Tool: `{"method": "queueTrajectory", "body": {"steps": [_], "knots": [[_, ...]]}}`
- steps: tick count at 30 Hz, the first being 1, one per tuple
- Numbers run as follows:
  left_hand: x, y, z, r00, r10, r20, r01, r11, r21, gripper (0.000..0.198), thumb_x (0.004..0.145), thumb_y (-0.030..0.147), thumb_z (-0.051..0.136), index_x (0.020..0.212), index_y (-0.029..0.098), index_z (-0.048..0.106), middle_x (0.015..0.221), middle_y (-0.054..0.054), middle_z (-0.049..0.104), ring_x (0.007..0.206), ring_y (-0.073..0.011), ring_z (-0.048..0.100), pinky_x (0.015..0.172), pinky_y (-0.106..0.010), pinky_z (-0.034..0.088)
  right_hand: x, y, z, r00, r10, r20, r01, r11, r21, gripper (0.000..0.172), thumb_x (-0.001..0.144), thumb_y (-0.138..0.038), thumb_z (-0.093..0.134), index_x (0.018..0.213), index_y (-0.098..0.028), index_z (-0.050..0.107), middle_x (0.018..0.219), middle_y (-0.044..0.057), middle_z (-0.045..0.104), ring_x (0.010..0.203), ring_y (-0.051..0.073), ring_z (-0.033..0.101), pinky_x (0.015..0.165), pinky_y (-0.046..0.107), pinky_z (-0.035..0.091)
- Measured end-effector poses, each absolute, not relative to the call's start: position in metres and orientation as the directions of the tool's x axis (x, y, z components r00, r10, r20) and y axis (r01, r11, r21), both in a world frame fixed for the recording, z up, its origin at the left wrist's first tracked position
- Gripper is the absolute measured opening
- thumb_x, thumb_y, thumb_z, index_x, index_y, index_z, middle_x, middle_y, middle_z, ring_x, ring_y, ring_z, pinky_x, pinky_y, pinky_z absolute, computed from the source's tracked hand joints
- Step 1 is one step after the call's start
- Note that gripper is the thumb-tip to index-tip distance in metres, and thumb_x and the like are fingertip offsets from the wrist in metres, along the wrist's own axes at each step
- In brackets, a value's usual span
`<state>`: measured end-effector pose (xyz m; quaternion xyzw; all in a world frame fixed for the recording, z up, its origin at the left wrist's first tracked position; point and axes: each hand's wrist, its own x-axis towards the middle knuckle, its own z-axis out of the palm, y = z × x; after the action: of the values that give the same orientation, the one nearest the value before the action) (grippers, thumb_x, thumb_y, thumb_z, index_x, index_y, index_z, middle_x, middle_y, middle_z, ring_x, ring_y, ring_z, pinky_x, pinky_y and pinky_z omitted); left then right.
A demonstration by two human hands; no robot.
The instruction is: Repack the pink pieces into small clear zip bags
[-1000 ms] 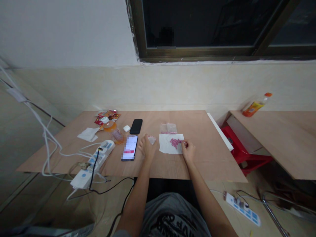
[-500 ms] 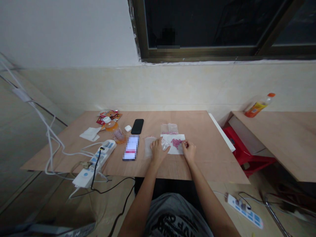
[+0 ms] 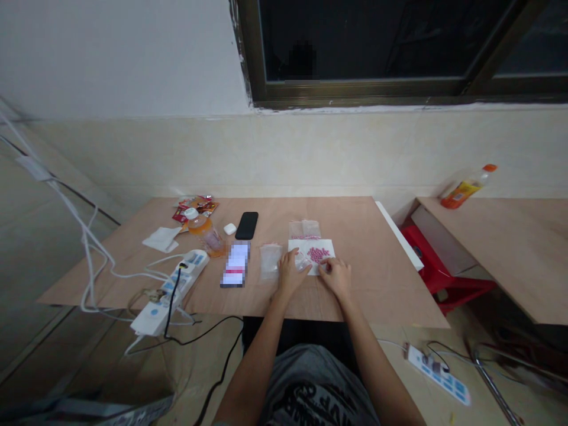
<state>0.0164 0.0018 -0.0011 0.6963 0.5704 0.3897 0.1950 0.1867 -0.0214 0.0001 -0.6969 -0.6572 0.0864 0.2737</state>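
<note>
A heap of small pink beads [image 3: 318, 254] lies on a white paper sheet [image 3: 326, 244] on the wooden table [image 3: 377, 284]. My left hand [image 3: 290, 273] pinches a small clear plastic bag [image 3: 303, 261] at the sheet's left edge. Fingers together, my right hand [image 3: 336, 275] rests at the sheet's near edge, close to the bag and the beads; what they hold is too small to make out. A second clear bag [image 3: 270, 260] lies flat just left of my left hand. More clear bags [image 3: 303, 228] lie behind the sheet.
A lit phone [image 3: 235, 264], a dark phone [image 3: 247, 225], an earbud case [image 3: 229, 228], an orange bottle [image 3: 205, 233], snack wrappers [image 3: 195, 206], a tissue [image 3: 160, 239] and a power strip [image 3: 171, 289] with cables fill the table's left. A red stool [image 3: 432, 267] and second table [image 3: 506, 248] stand right.
My left hand left one clear bag lying by the lit phone, moved right to the paper sheet and took hold of a bag there. My right hand drew back slightly to the sheet's near edge.
</note>
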Motion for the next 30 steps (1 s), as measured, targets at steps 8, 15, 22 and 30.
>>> {"method": "queueTrajectory", "body": {"steps": [8,15,22,30], "knots": [[0.016,0.002,-0.007,0.071,0.942,0.329,0.633,-0.297,0.714,0.062,0.068,0.032,0.075,0.124,0.023,0.049,0.118,-0.008,0.061,0.111,-0.0254,0.055,0.097,-0.042,0.037,0.188,-0.021,-0.004,0.112,0.965,0.237,0.863,0.024,-0.505,0.019,0.082,-0.035,0.055,0.085,-0.023,0.069,0.076,0.003,0.065,0.082,0.021,0.054,0.073,0.031,0.025],[0.014,0.002,-0.009,0.099,0.936,0.338,0.650,-0.318,0.690,0.065,0.067,0.031,0.076,0.125,0.024,0.048,0.117,-0.007,0.062,0.109,-0.0252,0.056,0.096,-0.041,0.038,0.186,-0.010,-0.008,0.124,0.958,0.257,0.790,0.062,-0.610,0.024,0.085,-0.041,0.052,0.087,-0.024,0.070,0.076,0.001,0.066,0.077,0.019,0.056,0.073,0.031,0.030],[0.014,0.003,-0.011,0.111,0.931,0.348,0.643,-0.334,0.689,0.066,0.065,0.030,0.078,0.124,0.024,0.048,0.118,-0.005,0.062,0.111,-0.0246,0.055,0.097,-0.041,0.038,0.184,-0.003,-0.013,0.029,0.945,0.325,0.724,0.204,-0.659,0.027,0.088,-0.041,0.050,0.089,-0.023,0.071,0.081,0.003,0.069,0.078,0.020,0.058,0.074,0.032,0.035],[0.014,0.003,-0.010,0.116,0.930,0.348,0.636,-0.339,0.693,0.066,0.066,0.031,0.078,0.124,0.024,0.048,0.116,-0.005,0.063,0.110,-0.0245,0.056,0.097,-0.041,0.038,0.183,-0.003,-0.014,-0.074,0.944,0.322,0.713,0.275,-0.645,0.030,0.092,-0.040,0.046,0.088,-0.024,0.070,0.085,0.003,0.070,0.081,0.020,0.057,0.076,0.033,0.037]]}}
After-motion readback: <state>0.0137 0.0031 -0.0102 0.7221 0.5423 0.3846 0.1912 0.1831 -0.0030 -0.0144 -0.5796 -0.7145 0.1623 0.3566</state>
